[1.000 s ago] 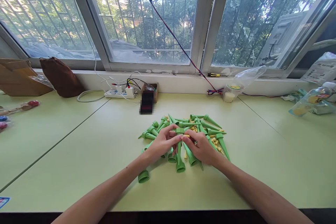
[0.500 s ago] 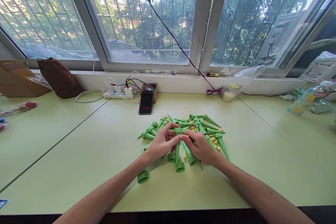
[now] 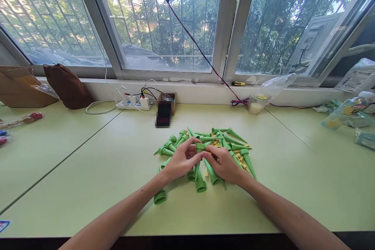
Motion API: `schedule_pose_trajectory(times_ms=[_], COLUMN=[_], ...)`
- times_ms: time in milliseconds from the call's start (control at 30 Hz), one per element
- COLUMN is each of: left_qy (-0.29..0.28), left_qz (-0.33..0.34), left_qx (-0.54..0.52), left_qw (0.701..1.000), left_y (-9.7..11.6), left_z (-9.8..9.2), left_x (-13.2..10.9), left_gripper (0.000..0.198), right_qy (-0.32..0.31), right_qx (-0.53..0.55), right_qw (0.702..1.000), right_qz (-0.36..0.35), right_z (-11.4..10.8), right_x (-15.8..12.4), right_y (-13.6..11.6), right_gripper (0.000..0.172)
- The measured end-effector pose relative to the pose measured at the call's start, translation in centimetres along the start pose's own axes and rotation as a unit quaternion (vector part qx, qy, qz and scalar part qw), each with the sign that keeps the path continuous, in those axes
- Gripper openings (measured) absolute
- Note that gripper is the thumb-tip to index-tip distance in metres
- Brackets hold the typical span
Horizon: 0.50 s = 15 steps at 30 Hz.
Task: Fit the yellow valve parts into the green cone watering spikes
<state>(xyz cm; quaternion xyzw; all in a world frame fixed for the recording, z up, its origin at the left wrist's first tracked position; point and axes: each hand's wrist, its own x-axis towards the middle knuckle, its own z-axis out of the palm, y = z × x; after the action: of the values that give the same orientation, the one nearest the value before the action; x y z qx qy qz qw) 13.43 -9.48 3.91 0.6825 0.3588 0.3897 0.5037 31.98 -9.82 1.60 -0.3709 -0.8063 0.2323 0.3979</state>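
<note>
Both hands meet at the middle of the tabletop (image 3: 88, 172), right over the near edge of the heap (image 3: 231, 140) of green spikes. One spike (image 3: 199, 170) is up between them, its wide cup end pointing back toward the person and its head at the fingertips.

By the look of it there is a long way to go. The heap is thick with green spikes lying every which way, and loose yellow pieces (image 3: 240, 159) show through on its right side. A lone spike (image 3: 159, 196) sits apart, just beside the left wrist, and a couple more lie under the hands.

The left hand (image 3: 181, 162) is curled, thumb and fingers pinching the spike near its head. The right hand (image 3: 224, 164) is curled too, fingertips closed on the same head from the other side. There may be a yellow piece between those right fingertips, but they hide the spot, so I cannot tell.
</note>
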Motion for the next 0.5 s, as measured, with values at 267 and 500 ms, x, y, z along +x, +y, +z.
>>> schedule_pose_trajectory(times_ms=[267,500], left_qy=[0.003,0.010], left_qz=[0.018,0.031], left_qx=[0.018,0.026], left_qw=[1.000,0.999], left_y=[-0.24,-0.08], left_z=[-0.03,-0.05], left_x=[0.02,-0.11], left_gripper=[0.032,0.031], right_qy=[0.002,0.002], right_qx=[0.005,0.010], right_qw=[1.000,1.000], right_qz=[0.001,-0.001], right_z=[0.03,-0.03], right_x=[0.01,0.00], right_y=[-0.01,-0.13], right_gripper=[0.036,0.035])
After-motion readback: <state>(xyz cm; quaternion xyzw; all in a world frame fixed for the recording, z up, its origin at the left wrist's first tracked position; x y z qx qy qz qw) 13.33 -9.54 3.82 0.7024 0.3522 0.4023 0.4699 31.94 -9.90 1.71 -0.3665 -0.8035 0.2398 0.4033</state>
